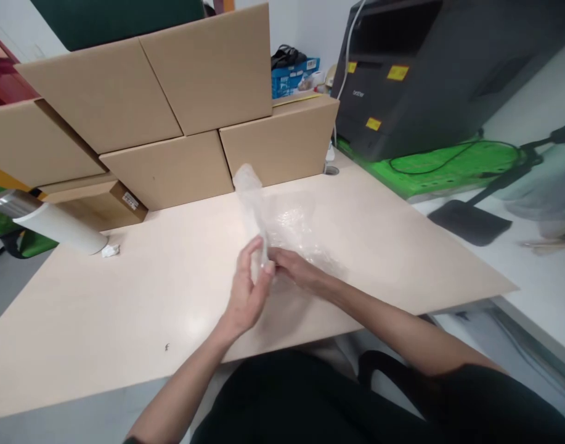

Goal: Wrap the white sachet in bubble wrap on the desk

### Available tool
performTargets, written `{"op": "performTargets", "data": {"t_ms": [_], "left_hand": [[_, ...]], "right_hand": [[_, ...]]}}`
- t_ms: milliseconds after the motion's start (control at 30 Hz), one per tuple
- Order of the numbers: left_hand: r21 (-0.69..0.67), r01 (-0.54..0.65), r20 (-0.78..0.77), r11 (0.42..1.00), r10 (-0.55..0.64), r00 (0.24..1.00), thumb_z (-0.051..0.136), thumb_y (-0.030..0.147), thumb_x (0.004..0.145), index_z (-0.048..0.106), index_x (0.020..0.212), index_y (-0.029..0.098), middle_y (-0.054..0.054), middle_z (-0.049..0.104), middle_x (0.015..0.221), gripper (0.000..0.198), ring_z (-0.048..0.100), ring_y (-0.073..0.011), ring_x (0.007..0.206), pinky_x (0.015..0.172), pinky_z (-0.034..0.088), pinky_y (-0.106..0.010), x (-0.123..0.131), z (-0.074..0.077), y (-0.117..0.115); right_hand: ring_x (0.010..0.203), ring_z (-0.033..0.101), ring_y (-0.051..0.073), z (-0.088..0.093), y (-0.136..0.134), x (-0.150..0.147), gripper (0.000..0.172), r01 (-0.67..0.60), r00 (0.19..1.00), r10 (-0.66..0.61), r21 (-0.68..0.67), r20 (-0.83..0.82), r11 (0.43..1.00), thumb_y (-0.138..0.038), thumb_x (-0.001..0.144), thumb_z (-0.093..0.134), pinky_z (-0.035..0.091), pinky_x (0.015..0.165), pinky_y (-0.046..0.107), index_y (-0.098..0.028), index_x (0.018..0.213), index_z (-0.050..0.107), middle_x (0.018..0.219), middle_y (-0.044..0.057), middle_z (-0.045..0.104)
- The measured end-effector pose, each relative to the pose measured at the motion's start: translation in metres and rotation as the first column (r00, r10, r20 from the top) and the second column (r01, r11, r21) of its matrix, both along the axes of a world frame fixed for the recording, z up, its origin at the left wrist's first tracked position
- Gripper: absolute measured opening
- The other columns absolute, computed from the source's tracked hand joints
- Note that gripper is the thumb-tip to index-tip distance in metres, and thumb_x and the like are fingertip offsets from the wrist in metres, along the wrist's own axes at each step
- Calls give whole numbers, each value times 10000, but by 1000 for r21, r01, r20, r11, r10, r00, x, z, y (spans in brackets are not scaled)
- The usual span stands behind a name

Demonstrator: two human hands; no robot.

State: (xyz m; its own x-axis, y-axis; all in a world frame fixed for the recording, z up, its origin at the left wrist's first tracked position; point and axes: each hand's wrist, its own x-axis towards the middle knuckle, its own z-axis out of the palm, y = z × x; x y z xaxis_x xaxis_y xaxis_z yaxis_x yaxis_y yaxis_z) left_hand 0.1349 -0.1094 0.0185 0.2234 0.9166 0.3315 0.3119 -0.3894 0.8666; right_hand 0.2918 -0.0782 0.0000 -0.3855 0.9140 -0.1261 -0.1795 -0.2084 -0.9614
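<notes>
Over the light wooden table, my two hands meet at a crumpled piece of thin, see-through plastic (286, 222), like a loose bag or wrap. My left hand (249, 293) pinches its near edge between thumb and fingers, and a fold stands up above the fingertips. Close beside it, my right hand (294, 266) is closed at the same edge, its fingertips partly hidden by the plastic and the left thumb. Whether anything else lies inside the folds, I cannot tell. The plastic spreads to the right, behind my right hand.
Cardboard boxes (171, 166) are stacked along the table's (125, 308) back edge. A white cylinder with a metal top (63, 228) stands at the left, a white scrap (110, 250) beside it. A dark printer (402, 80) sits on a green surface (448, 166) at the right.
</notes>
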Motion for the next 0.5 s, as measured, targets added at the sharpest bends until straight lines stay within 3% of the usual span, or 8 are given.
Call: {"op": "performTargets", "data": {"t_ms": [100,200,267,367,433,500], "left_hand": [[12,187,-222,982,-180,958,371,496,1019,440,1454,255,-103,396,1572,502,304,-272,1480,1205,221,-523,22,-3,6],[-107,275,-449,955,-293,844,273,528,1033,416,1495,288,-53,334,1616,539,184,-276,1528,1225,126,-556,37,-11,12],[-167,294,-555,941,-336,761,251,553,1028,354,1534,295,-38,256,1646,577,113,-285,1542,1226,82,-576,46,-17,14],[-174,286,-675,942,-325,662,261,546,1024,336,1547,239,-72,211,1655,611,74,-311,1542,1223,62,-592,57,-25,16],[-157,270,-732,950,-296,614,300,524,1020,347,1541,201,-96,212,1652,615,77,-331,1539,1222,65,-598,63,-28,16],[-132,262,-762,956,-266,590,334,514,1012,352,1537,187,-101,221,1649,618,83,-349,1535,1221,66,-605,67,-30,16]], "right_hand": [[805,602,186,-3,-8,30,387,93,994,-92,-11,57,996,-560,815,626,472,791,344,-197,933,692,852,36,680],[718,585,186,-6,-18,65,274,111,934,-154,146,323,983,-450,819,597,475,725,343,-195,867,683,746,18,649],[745,604,209,-10,-21,83,229,126,809,-292,335,510,934,-388,822,559,488,746,370,-200,870,681,809,47,668],[929,634,265,-17,-16,97,290,200,605,-546,553,580,809,-385,846,517,495,854,423,-202,1006,674,1085,122,681],[1011,627,288,-21,-5,98,336,245,563,-574,542,595,803,-422,855,510,490,891,436,-193,1056,652,1157,143,665],[1018,627,280,-22,11,93,353,263,609,-505,445,612,856,-457,857,516,485,903,422,-190,1056,634,1117,126,678]]}}
